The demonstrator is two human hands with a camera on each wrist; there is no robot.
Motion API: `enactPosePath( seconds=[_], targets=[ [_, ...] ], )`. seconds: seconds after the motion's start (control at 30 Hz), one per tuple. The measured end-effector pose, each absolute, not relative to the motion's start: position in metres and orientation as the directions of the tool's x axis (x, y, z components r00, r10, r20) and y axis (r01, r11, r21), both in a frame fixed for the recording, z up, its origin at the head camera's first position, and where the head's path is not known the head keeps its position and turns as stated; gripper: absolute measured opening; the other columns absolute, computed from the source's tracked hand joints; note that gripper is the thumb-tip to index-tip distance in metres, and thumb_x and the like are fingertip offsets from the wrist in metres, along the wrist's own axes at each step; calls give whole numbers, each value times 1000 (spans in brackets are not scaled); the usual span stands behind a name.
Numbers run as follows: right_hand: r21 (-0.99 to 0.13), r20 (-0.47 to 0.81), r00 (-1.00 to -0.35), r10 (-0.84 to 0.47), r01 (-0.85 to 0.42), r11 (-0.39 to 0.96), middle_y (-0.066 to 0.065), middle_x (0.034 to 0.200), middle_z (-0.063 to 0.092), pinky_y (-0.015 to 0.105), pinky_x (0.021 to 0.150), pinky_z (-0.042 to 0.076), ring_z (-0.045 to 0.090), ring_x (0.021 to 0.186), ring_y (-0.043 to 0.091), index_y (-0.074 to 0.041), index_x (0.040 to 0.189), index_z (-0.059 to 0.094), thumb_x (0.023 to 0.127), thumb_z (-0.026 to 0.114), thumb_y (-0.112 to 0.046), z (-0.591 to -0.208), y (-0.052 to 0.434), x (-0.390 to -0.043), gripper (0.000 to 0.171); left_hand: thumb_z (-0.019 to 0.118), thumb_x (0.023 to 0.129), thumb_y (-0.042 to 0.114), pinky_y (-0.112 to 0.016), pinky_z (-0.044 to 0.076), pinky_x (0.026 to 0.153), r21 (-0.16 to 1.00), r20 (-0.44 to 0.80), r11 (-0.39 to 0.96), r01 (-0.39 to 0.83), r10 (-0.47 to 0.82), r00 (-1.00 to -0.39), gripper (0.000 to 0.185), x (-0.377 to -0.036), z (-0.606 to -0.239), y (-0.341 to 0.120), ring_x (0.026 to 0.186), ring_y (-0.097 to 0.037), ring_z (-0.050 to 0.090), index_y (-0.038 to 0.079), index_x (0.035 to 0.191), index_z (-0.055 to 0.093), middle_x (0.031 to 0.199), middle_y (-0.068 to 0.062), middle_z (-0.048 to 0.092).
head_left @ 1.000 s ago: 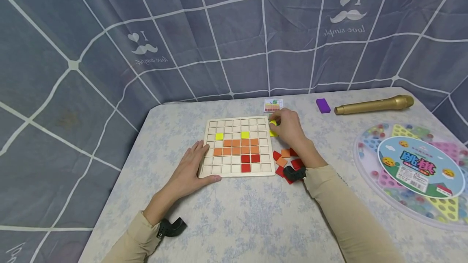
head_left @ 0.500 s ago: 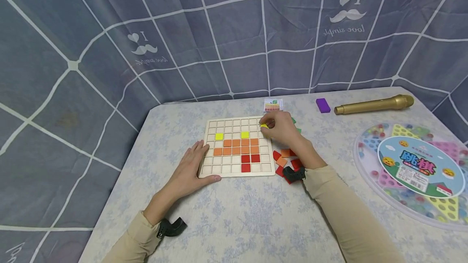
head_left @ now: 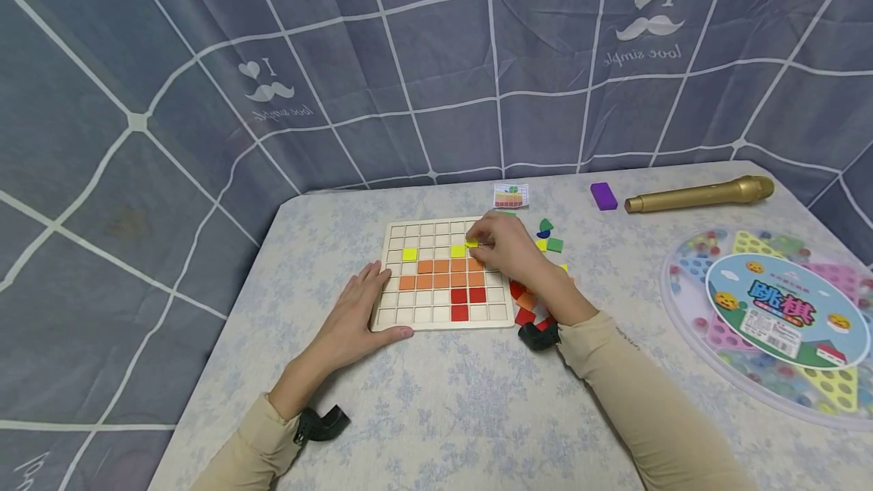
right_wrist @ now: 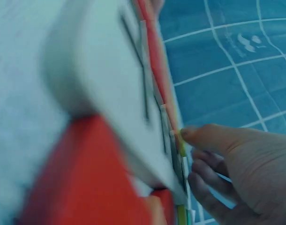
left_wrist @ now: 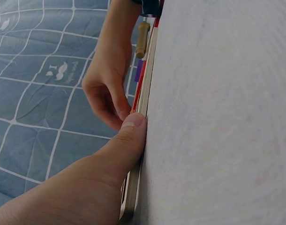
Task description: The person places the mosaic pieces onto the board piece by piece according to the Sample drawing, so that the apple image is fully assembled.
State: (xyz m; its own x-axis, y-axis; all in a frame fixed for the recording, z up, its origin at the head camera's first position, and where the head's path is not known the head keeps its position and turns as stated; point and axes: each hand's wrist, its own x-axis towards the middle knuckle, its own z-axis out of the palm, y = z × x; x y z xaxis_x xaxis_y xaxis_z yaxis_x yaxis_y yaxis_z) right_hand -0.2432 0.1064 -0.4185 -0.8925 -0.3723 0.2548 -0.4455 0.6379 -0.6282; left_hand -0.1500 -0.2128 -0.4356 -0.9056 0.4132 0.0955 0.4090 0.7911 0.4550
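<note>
A square wooden grid board [head_left: 423, 314] lies on the table, holding orange, red and yellow square tiles in some of its cells. My left hand [head_left: 349, 318] rests at the board's left edge with fingers extended and thumb along the near edge; the thumb [left_wrist: 126, 136] touches the rim in the left wrist view. Between thumb and fingertips, my right hand [head_left: 510, 248] pinches a yellow tile [head_left: 471, 243] over the board, just right of a seated yellow tile [head_left: 458, 251]. The fingers partly cover the pinched tile, so its full outline is hidden.
Loose red and orange tiles [head_left: 524, 316] lie right of the board, partly under my right forearm. Green, blue and yellow pieces [head_left: 555, 245] sit farther back. Behind the board is a picture card [head_left: 511, 195]. A purple block [head_left: 603, 196], gold microphone [head_left: 699, 195] and Chinese checkers set [head_left: 784, 309] stand rightward.
My right hand has moved left from the loose pieces beside the board, carrying a yellow tile over the grid. My left hand has stayed in place.
</note>
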Motion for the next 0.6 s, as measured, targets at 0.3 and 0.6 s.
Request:
enactPosePath(
  seconds=[0.3,0.6],
  targets=[
    [-596,245,-882,-403,-465,655,11,112,75,43,92,63,73,102,29,-6,112,82,95,78,-8,-418,106,-243,17,82,86,55,-53,9,135,463,89,790,402,410,-908,112,-149,-434,-212,165,-35,10,4,167,26,176,-18,15],
    [-617,225,-880,-419,-461,638,9,106,77,39,85,63,70,91,23,-7,110,83,94,81,-11,-415,104,-240,17,82,86,55,-54,9,135,461,84,792,401,410,-908,111,-149,-435,-212,165,-35,10,3,167,26,176,-18,15]
  ],
)
